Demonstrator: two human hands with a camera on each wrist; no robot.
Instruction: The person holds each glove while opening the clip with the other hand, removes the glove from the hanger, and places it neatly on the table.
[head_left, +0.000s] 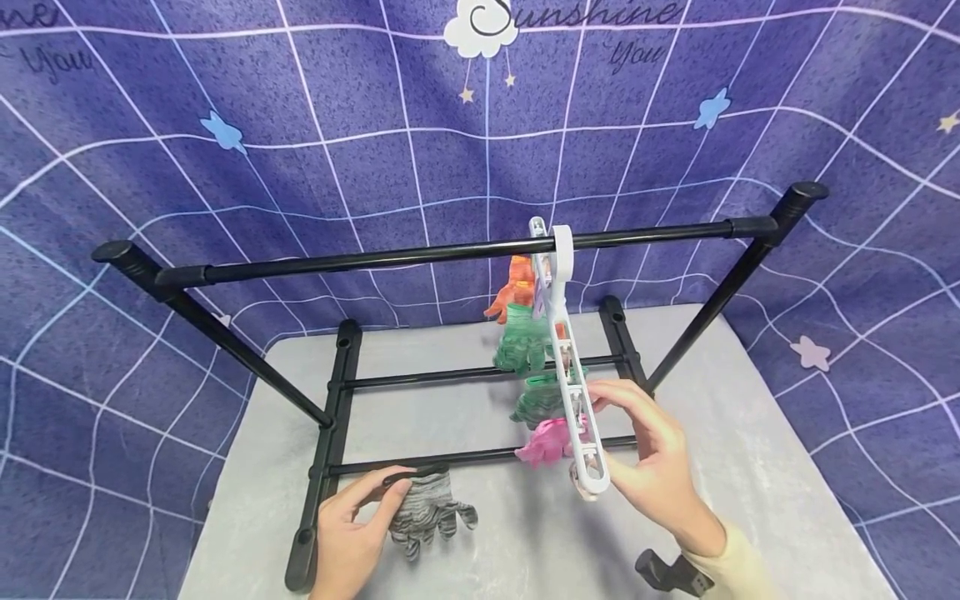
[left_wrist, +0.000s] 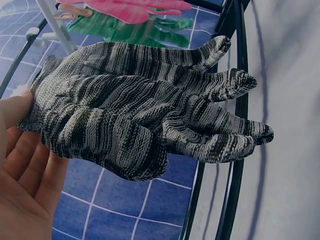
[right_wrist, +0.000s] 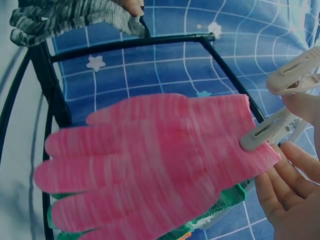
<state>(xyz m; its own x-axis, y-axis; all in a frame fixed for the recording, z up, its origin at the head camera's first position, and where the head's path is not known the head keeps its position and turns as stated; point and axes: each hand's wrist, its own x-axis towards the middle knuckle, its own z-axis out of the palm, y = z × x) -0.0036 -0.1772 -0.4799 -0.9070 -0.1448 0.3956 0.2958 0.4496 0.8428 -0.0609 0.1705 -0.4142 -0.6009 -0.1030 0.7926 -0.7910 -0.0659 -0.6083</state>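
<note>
My left hand pinches a black-and-grey striped knit glove by its dark cuff; the glove's fingers point away from the hand in the left wrist view. A white clip hanger hangs by its hook from the black rack's top bar. My right hand is at the hanger's near end, thumb and fingers apart. In the right wrist view, its thumb lies right under a pale clip with no glove in it, and its fingertips are at the cuff of a pink glove, which another clip grips.
Farther along the hanger hang green gloves and an orange glove. The black rack stands on a grey tabletop, its lower bars crossing behind the gloves. A blue grid-patterned cloth surrounds the back and sides.
</note>
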